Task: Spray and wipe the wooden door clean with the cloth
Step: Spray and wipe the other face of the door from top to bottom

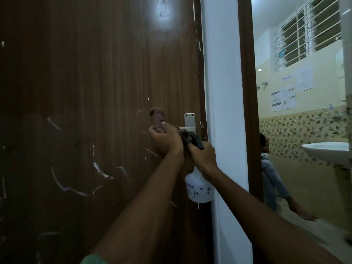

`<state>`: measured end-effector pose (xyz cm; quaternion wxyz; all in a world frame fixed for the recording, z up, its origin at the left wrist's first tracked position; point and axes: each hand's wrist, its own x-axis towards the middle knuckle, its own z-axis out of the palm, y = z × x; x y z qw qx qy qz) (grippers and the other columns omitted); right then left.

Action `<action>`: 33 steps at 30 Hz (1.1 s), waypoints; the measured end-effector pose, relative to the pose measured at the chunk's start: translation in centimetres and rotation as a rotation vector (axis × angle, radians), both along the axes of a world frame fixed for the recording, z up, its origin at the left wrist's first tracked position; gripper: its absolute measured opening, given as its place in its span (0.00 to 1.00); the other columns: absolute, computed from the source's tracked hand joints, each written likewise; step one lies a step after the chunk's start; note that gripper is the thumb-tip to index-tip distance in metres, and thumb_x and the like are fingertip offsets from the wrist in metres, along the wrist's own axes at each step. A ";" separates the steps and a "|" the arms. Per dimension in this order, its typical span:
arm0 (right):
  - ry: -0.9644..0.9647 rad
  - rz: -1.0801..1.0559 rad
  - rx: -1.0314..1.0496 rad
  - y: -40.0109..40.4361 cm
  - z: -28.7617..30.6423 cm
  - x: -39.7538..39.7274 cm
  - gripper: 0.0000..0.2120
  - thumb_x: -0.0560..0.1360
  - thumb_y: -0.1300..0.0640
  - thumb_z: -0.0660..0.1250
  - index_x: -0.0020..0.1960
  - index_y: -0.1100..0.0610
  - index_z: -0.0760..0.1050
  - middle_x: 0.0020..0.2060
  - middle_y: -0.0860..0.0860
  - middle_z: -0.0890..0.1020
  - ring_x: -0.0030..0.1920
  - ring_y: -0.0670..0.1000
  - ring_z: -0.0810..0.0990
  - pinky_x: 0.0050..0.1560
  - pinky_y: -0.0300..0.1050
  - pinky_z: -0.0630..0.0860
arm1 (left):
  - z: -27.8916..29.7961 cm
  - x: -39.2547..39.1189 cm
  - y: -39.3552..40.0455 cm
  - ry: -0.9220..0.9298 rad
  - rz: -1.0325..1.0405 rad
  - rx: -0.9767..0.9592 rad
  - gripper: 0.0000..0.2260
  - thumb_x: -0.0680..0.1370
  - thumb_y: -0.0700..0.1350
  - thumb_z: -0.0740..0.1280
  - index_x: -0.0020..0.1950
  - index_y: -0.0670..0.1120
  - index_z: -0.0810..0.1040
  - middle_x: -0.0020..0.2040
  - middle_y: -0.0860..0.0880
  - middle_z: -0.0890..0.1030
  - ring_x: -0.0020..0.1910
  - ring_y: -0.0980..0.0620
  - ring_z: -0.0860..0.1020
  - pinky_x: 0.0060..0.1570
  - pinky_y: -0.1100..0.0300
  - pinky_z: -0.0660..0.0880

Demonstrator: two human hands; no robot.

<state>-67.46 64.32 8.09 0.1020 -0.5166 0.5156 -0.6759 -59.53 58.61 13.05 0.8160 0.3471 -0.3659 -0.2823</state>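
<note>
The dark brown wooden door fills the left and middle of the view, marked with white scratches and smears. My left hand grips a bunched checkered cloth against the door, just left of the grey metal latch. My right hand holds a white spray bottle by its neck below the black trigger head. The bottle hangs next to the door's right edge. Both hands are close together, almost touching.
A white wall post stands right of the door. Beyond it is a brown frame and an open bathroom with a white sink, tiled wall, papers and a barred window. A person sits low by the doorway.
</note>
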 end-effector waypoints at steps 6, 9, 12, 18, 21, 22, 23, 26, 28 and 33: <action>0.019 -0.014 -0.004 0.1 0.0 0.0 0.12 0.80 0.53 0.68 0.38 0.54 0.78 0.33 0.51 0.81 0.36 0.50 0.78 0.39 0.45 0.72 | -1.4 -1.2 -0.4 0.312 -0.594 0.249 0.14 0.85 0.48 0.65 0.69 0.45 0.77 0.59 0.43 0.83 0.53 0.44 0.84 0.53 0.47 0.85; 0.032 -0.023 -0.010 -0.1 -0.1 -0.2 0.11 0.81 0.52 0.67 0.41 0.53 0.79 0.35 0.51 0.82 0.38 0.50 0.79 0.37 0.42 0.72 | -1.1 -1.9 -0.8 0.302 -0.725 0.267 0.11 0.84 0.46 0.66 0.61 0.42 0.81 0.54 0.42 0.85 0.49 0.44 0.85 0.51 0.46 0.85; 0.026 -0.017 -0.011 -0.2 -0.4 -0.4 0.11 0.81 0.53 0.67 0.42 0.55 0.79 0.35 0.53 0.82 0.34 0.49 0.79 0.29 0.35 0.72 | -0.7 -1.7 -0.9 0.244 -0.764 0.265 0.07 0.83 0.39 0.65 0.58 0.41 0.81 0.53 0.42 0.84 0.51 0.44 0.84 0.55 0.47 0.84; 0.054 0.011 0.046 -1.7 -1.4 -0.1 0.12 0.81 0.54 0.67 0.41 0.57 0.81 0.35 0.55 0.83 0.35 0.50 0.78 0.36 0.42 0.72 | -0.7 0.0 -2.2 0.423 -0.551 0.157 0.11 0.83 0.44 0.66 0.65 0.45 0.79 0.58 0.45 0.84 0.54 0.45 0.84 0.53 0.49 0.85; -0.055 0.042 0.067 -2.7 -1.9 -0.7 0.10 0.81 0.54 0.66 0.45 0.57 0.82 0.39 0.55 0.86 0.41 0.56 0.84 0.42 0.50 0.80 | -2.3 0.2 -1.9 0.297 -0.480 0.072 0.09 0.84 0.45 0.67 0.64 0.49 0.79 0.55 0.49 0.83 0.52 0.51 0.83 0.47 0.57 0.83; -0.086 0.043 0.062 -3.1 -2.1 -0.7 0.10 0.81 0.54 0.65 0.45 0.55 0.82 0.39 0.55 0.87 0.43 0.57 0.85 0.46 0.53 0.82 | -3.0 0.2 -2.0 0.230 -0.448 0.046 0.08 0.83 0.46 0.68 0.62 0.48 0.79 0.53 0.50 0.83 0.50 0.52 0.83 0.44 0.59 0.82; -0.092 0.027 0.049 -3.2 -2.2 -0.7 0.10 0.81 0.54 0.65 0.44 0.54 0.82 0.39 0.56 0.86 0.44 0.59 0.85 0.49 0.56 0.83 | -3.7 0.1 -2.0 0.165 -0.405 0.013 0.08 0.83 0.46 0.69 0.61 0.47 0.79 0.51 0.50 0.83 0.49 0.53 0.83 0.41 0.61 0.81; -0.054 -0.014 0.012 -3.7 -2.5 -0.3 0.11 0.81 0.54 0.65 0.41 0.52 0.79 0.39 0.57 0.85 0.46 0.61 0.84 0.49 0.58 0.81 | -5.0 0.4 -2.8 0.019 -0.267 -0.076 0.08 0.81 0.47 0.72 0.59 0.47 0.80 0.51 0.51 0.84 0.50 0.53 0.84 0.43 0.59 0.83; -0.048 0.009 0.021 -4.1 -2.7 -0.6 0.11 0.82 0.53 0.65 0.42 0.52 0.79 0.41 0.58 0.85 0.48 0.61 0.83 0.51 0.59 0.81 | -5.6 0.4 -3.5 -0.080 -0.226 -0.079 0.06 0.79 0.48 0.74 0.55 0.51 0.80 0.49 0.53 0.84 0.49 0.55 0.83 0.49 0.53 0.85; -0.010 0.033 0.045 -4.9 -3.1 -1.2 0.12 0.82 0.53 0.64 0.46 0.58 0.80 0.45 0.63 0.84 0.45 0.63 0.82 0.44 0.53 0.77 | -6.7 -0.1 -4.4 -0.613 0.019 -0.301 0.08 0.78 0.47 0.74 0.57 0.48 0.82 0.51 0.53 0.84 0.48 0.58 0.81 0.51 0.57 0.81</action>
